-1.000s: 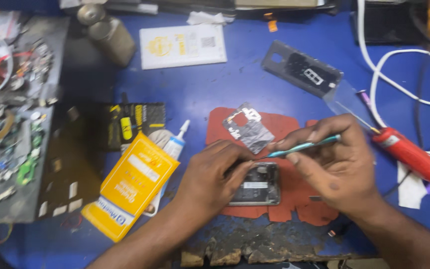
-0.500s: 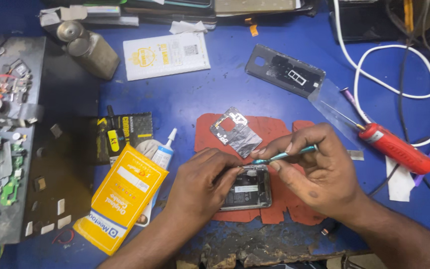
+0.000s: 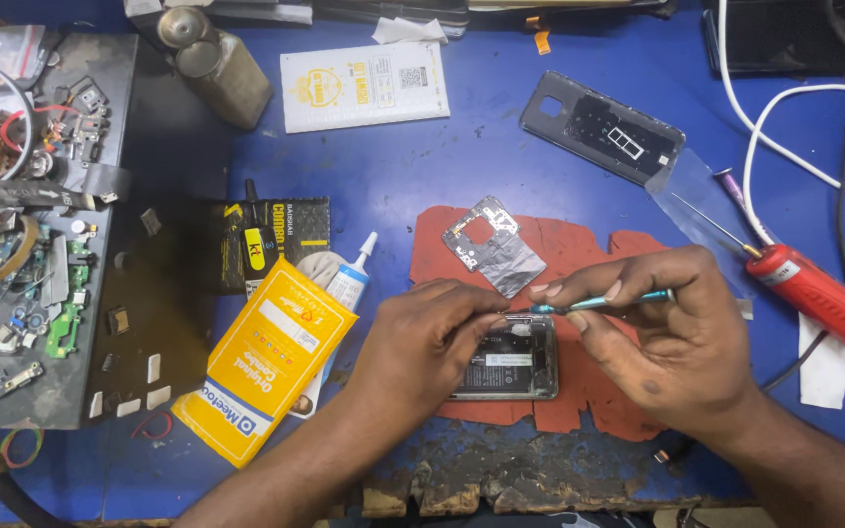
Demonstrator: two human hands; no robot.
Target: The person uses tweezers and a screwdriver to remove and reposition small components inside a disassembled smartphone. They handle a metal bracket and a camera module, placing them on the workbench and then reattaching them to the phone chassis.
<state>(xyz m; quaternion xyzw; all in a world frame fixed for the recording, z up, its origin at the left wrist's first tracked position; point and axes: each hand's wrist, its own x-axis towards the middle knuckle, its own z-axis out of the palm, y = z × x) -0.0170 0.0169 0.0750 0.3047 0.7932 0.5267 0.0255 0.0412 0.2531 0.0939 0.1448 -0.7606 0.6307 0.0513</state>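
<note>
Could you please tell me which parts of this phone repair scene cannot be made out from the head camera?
- Opened phone: left part hidden under the left hand.
- Teal tool: its tip is too small; its back end is covered by the right hand.
- Red tool: cut off by the right edge.

A blue worktable (image 3: 422, 147) filled the whole view; no wall, floor or window showed. Its top was scuffed and marked with dark specks, and along the near edge (image 3: 501, 484) the covering had worn away to rough, dirty board. A red mat (image 3: 579, 249) with notched edges lay on the middle of the table. On the left a dark grey tray (image 3: 119, 293) sat on the table, its surface stained. At the far right corner a black slab (image 3: 775, 39) rested against the table's back edge. The light was even and bright from above, with only soft, short shadows under what lay on the top.
</note>
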